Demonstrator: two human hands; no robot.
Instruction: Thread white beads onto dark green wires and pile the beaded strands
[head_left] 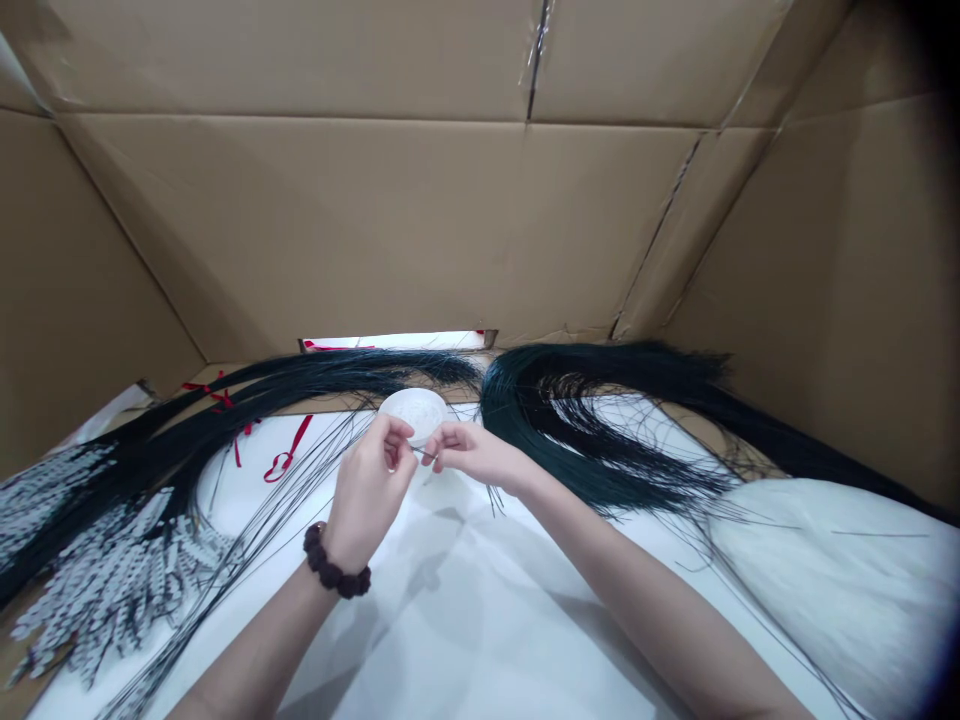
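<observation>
Here, surface: you work on a white sheet (465, 600) spread over the table.
Room: cardboard walls (375, 220) close in on three sides of you.
Dish: a small white dish (415, 411) sits just beyond your fingers; what it contains is unclear.
Left hand: your left hand (369, 490), beaded bracelet (336, 568) at the wrist, pinches a thin dark strand (424, 455).
Right hand: your right hand (472, 452) pinches the same strand's other end.
Bundles: dark strand bundles (600, 420) fan out left and right.
</observation>
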